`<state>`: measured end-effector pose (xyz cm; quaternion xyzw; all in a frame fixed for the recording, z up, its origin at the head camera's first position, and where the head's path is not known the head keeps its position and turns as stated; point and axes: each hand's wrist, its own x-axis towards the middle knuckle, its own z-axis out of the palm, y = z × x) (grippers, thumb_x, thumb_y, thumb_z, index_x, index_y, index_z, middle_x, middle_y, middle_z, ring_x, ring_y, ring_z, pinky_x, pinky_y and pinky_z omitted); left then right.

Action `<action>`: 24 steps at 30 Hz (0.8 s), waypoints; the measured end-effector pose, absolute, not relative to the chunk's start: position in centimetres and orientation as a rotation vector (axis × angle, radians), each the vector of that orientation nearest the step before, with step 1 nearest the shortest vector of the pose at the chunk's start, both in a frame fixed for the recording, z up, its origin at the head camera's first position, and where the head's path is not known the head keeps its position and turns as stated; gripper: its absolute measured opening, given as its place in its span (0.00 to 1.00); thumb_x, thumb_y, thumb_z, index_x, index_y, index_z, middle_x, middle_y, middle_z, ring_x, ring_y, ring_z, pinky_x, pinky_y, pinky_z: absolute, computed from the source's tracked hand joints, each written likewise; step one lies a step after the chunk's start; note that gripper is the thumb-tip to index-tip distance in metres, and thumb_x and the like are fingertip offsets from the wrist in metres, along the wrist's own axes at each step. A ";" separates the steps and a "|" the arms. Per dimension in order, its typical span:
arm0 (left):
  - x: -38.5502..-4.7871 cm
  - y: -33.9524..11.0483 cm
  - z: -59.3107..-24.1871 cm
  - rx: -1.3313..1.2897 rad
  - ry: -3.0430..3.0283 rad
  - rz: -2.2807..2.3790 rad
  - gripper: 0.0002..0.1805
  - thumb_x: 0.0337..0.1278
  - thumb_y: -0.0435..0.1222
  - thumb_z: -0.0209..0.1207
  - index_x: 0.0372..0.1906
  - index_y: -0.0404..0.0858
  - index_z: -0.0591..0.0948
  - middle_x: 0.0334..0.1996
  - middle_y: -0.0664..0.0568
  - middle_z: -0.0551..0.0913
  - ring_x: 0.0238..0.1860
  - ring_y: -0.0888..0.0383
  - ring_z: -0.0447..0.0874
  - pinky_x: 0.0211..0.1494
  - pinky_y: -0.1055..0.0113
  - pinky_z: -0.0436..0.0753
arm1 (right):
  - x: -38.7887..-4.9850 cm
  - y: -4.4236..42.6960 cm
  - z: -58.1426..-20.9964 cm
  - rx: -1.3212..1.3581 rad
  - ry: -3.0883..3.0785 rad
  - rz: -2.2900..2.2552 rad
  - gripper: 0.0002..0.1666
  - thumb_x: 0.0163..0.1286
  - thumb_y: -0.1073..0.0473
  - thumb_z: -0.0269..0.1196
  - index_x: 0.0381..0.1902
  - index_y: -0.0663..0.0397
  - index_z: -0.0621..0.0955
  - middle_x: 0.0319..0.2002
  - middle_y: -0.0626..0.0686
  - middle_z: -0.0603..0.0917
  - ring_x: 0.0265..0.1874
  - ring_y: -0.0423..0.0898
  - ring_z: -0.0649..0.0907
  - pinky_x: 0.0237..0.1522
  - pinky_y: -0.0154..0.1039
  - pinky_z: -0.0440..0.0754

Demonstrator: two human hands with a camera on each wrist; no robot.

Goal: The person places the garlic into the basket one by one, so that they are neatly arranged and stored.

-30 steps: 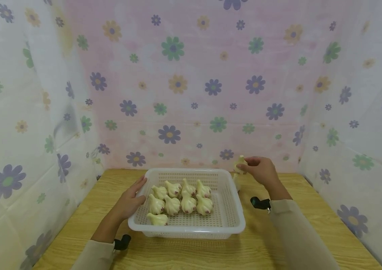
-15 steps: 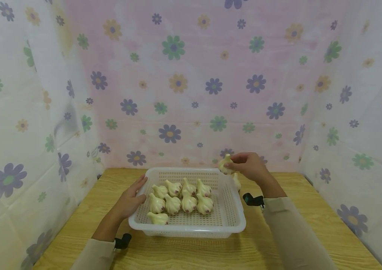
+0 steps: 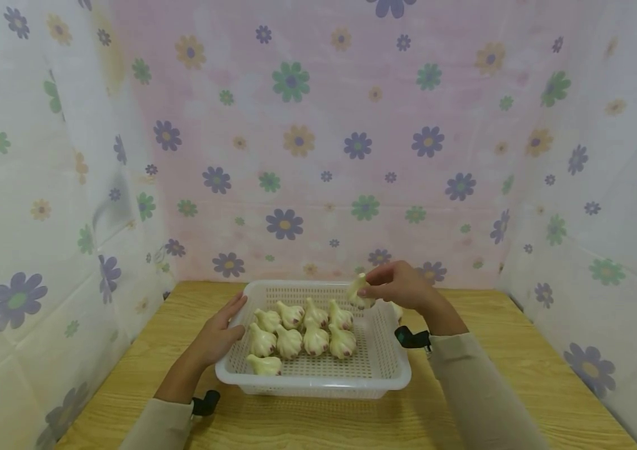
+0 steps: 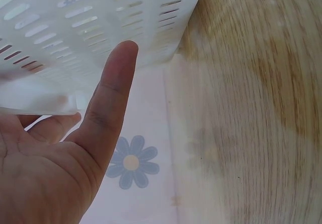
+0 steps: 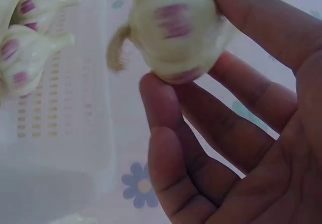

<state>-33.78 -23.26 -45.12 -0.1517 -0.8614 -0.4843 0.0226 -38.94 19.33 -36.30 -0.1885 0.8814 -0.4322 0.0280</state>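
A white plastic basket (image 3: 312, 382) stands on the table, holding several pale garlic bulbs (image 3: 289, 342) with purple marks. My left hand (image 3: 215, 334) holds its left rim. The thumb lies over the rim, and in the left wrist view a straight finger (image 4: 111, 83) lies along the slotted outer wall. My right hand (image 3: 402, 287) pinches another garlic bulb (image 3: 359, 294) above the basket's back right corner. In the right wrist view the thumb and fingers hold this held bulb (image 5: 173, 27), its top cut off by the frame. One more bulb (image 3: 397, 311) sits just outside the right rim, mostly hidden.
Wooden table (image 3: 464, 375) surface extends around the basket. A flowered cloth (image 3: 318, 187) encloses the back and both sides. The bulbs fill the basket's left and middle, with bare mesh floor (image 3: 371, 356) on its right. Black camera mounts (image 3: 411, 338) sit at both wrists.
My right hand has carried the garlic bulb leftward from beyond the basket's back right corner, then lowered it over the basket. The left hand and basket stay nearly still.
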 end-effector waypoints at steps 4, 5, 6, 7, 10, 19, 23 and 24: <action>-33.7 -23.3 -45.0 -0.470 -2.665 -1.492 0.42 0.62 0.30 0.51 0.83 0.36 0.54 0.85 0.48 0.43 0.83 0.36 0.40 0.79 0.35 0.54 | -38.6 18.5 -36.1 -0.659 2.682 -1.286 0.32 0.59 0.40 0.76 0.58 0.49 0.86 0.60 0.54 0.85 0.50 0.50 0.87 0.48 0.48 0.88; -33.7 -23.3 -45.0 -0.468 -2.664 -1.492 0.43 0.62 0.30 0.51 0.83 0.35 0.54 0.85 0.48 0.43 0.83 0.36 0.40 0.80 0.35 0.53 | -38.5 18.2 -36.1 -0.680 2.669 -1.284 0.32 0.60 0.41 0.76 0.58 0.49 0.86 0.61 0.55 0.85 0.51 0.51 0.87 0.49 0.49 0.88; -33.7 -23.3 -45.0 -0.468 -2.664 -1.490 0.43 0.62 0.30 0.51 0.83 0.35 0.54 0.85 0.48 0.43 0.83 0.36 0.40 0.80 0.35 0.53 | -38.4 18.0 -36.1 -0.703 2.659 -1.275 0.30 0.61 0.42 0.76 0.57 0.50 0.87 0.61 0.55 0.84 0.52 0.51 0.87 0.49 0.49 0.88; -33.7 -23.2 -45.0 -0.465 -2.665 -1.490 0.43 0.61 0.30 0.51 0.83 0.36 0.54 0.85 0.48 0.43 0.83 0.36 0.40 0.80 0.35 0.54 | -38.3 17.8 -36.2 -0.733 2.651 -1.261 0.30 0.62 0.43 0.75 0.57 0.51 0.87 0.62 0.56 0.84 0.53 0.52 0.87 0.49 0.49 0.88; -33.7 -23.2 -45.0 -0.457 -2.673 -1.486 0.43 0.61 0.30 0.51 0.83 0.37 0.54 0.85 0.50 0.43 0.83 0.36 0.40 0.79 0.35 0.56 | -38.0 17.0 -36.3 -0.782 2.622 -1.216 0.27 0.63 0.45 0.75 0.56 0.51 0.87 0.63 0.57 0.83 0.52 0.53 0.87 0.49 0.49 0.88; -33.7 -23.2 -44.9 -0.448 -2.671 -1.472 0.44 0.58 0.30 0.52 0.83 0.38 0.55 0.85 0.52 0.44 0.84 0.38 0.41 0.79 0.36 0.56 | -37.6 14.7 -36.8 -0.865 2.565 -1.069 0.19 0.61 0.47 0.76 0.48 0.45 0.91 0.60 0.55 0.85 0.45 0.49 0.89 0.43 0.45 0.89; -33.8 -23.2 -44.9 -0.451 -2.674 -1.472 0.44 0.59 0.30 0.52 0.83 0.38 0.56 0.85 0.51 0.44 0.84 0.37 0.41 0.79 0.35 0.57 | -37.4 13.8 -37.0 -0.902 2.542 -1.029 0.14 0.61 0.48 0.77 0.44 0.43 0.91 0.58 0.53 0.86 0.41 0.46 0.89 0.42 0.44 0.89; -33.8 -23.3 -44.9 -0.449 -2.675 -1.469 0.44 0.59 0.30 0.53 0.83 0.38 0.56 0.85 0.51 0.45 0.84 0.37 0.41 0.79 0.35 0.57 | -37.4 13.5 -37.0 -0.911 2.539 -1.020 0.14 0.61 0.48 0.77 0.44 0.42 0.91 0.57 0.53 0.87 0.41 0.46 0.89 0.42 0.43 0.89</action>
